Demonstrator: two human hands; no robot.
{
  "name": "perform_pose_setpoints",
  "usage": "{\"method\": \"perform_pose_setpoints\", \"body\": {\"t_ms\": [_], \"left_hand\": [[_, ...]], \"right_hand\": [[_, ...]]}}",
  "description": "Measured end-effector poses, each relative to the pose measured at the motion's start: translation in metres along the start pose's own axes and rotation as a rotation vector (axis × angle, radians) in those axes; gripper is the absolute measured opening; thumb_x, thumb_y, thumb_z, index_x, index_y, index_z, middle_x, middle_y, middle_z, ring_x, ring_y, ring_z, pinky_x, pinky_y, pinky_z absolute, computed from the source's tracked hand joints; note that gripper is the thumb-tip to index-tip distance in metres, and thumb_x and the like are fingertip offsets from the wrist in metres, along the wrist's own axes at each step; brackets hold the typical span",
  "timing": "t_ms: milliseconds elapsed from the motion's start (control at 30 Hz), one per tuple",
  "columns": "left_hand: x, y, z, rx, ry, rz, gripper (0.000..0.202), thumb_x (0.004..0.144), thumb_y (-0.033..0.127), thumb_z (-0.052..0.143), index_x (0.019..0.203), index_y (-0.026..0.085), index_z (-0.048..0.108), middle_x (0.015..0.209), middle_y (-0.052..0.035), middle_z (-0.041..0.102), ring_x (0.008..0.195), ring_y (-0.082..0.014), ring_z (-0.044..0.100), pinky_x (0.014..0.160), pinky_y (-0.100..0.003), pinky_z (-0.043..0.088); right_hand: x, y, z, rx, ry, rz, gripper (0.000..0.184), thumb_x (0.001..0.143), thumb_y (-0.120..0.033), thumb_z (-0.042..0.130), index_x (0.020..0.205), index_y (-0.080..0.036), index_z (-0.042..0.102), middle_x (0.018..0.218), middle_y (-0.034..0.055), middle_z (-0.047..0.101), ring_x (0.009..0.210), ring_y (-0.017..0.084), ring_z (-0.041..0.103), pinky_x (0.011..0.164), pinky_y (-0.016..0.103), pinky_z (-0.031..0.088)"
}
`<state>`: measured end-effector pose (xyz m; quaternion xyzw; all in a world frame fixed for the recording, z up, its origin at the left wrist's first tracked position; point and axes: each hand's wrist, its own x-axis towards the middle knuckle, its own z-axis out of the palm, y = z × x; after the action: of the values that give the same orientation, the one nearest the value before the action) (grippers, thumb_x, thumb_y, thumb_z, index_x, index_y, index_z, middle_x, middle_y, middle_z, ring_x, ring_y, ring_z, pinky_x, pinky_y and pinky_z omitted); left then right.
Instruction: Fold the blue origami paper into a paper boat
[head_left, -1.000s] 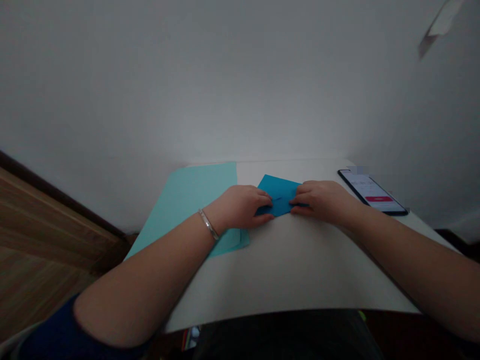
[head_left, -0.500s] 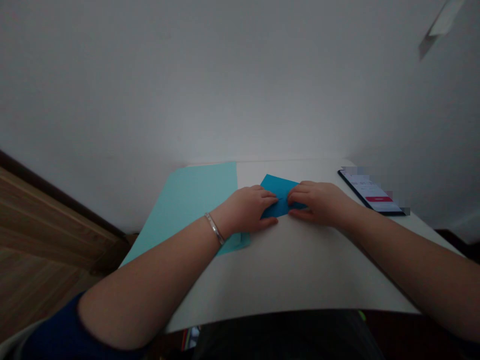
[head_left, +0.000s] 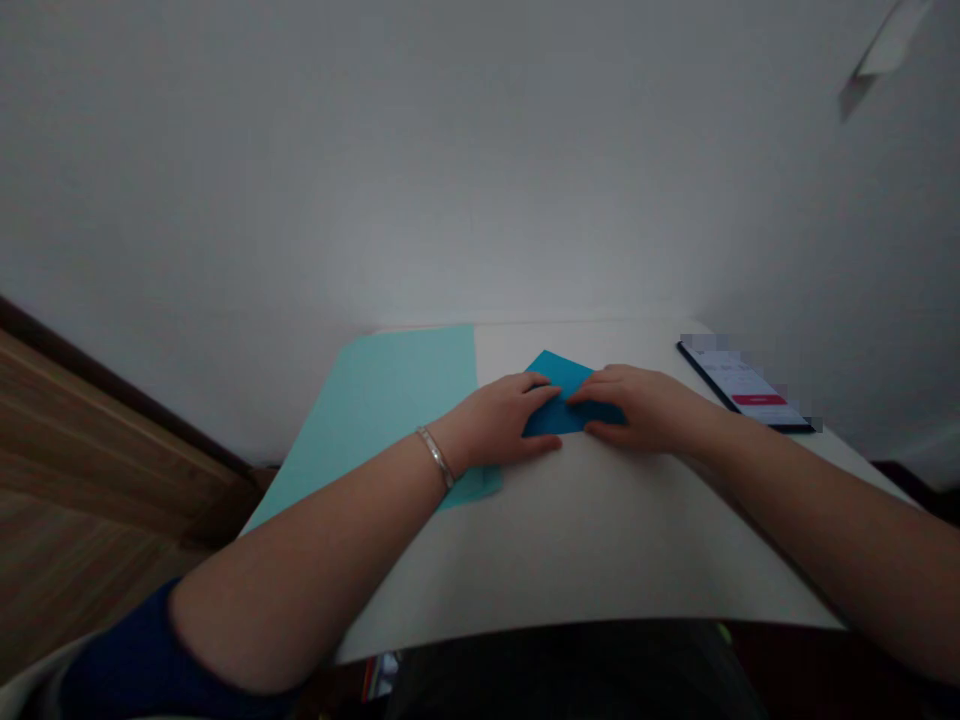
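Observation:
A small sheet of blue paper (head_left: pixel 564 372) lies on the white table, a corner pointing toward the wall and its near edge fairly straight. On its left side is my left hand (head_left: pixel 514 415), a silver bracelet at the wrist, the fingers curled over the paper and the thumb along the near edge. My right hand (head_left: pixel 637 405) holds the right side, fingertips pressed onto the paper's middle and thumb by the near edge. The fingertips of the two hands almost meet. Both hands cover parts of the paper, so its folds are hard to make out.
A pale turquoise sheet (head_left: pixel 390 390) covers the left of the white table (head_left: pixel 600 540), partly beneath my left forearm. At the right edge lies a phone (head_left: pixel 750 385) with a lit screen. A wall rises behind the table; wooden furniture (head_left: pixel 97 450) stands at the left.
The blue paper has turned slightly, and its far corner sits a little farther right. My right fingertips have slid left toward the middle of the paper. My left hand has shifted slightly right.

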<state>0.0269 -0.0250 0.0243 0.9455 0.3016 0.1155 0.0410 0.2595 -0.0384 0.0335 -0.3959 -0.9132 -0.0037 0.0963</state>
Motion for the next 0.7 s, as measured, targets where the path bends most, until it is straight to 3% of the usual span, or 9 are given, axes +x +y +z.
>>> {"method": "perform_pose_setpoints", "body": {"t_ms": [133,333,700], "left_hand": [[0.001,-0.002,0.005,0.022,-0.021,-0.029,0.062,0.085,0.051,0.056,0.134,0.014,0.047,0.141,-0.0139,0.046,0.129,-0.0282,0.041,0.110,-0.043,0.031],[0.002,-0.004,0.008,-0.023,-0.013,-0.026,0.058,0.086,0.043,0.056,0.136,0.016,0.045,0.140,-0.0124,0.047,0.128,-0.0242,0.042,0.110,-0.039,0.032],[0.001,-0.003,0.006,0.049,-0.007,-0.034,0.065,0.085,0.054,0.054,0.135,0.014,0.046,0.142,-0.0143,0.046,0.131,-0.0260,0.042,0.110,-0.043,0.032]], "right_hand": [[0.001,-0.008,0.000,-0.010,0.008,0.005,0.031,0.081,-0.030,0.057,0.109,-0.023,0.067,0.105,0.0079,0.068,0.096,0.026,0.061,0.083,0.040,0.049],[0.001,0.001,0.004,0.145,0.014,-0.065,0.045,0.077,-0.030,0.062,0.121,-0.019,0.061,0.126,0.0115,0.060,0.114,0.025,0.055,0.100,0.041,0.042],[0.005,-0.001,0.009,0.082,0.049,-0.016,0.035,0.076,-0.021,0.057,0.110,-0.019,0.064,0.113,0.0096,0.068,0.102,0.025,0.061,0.092,0.040,0.045]]}}
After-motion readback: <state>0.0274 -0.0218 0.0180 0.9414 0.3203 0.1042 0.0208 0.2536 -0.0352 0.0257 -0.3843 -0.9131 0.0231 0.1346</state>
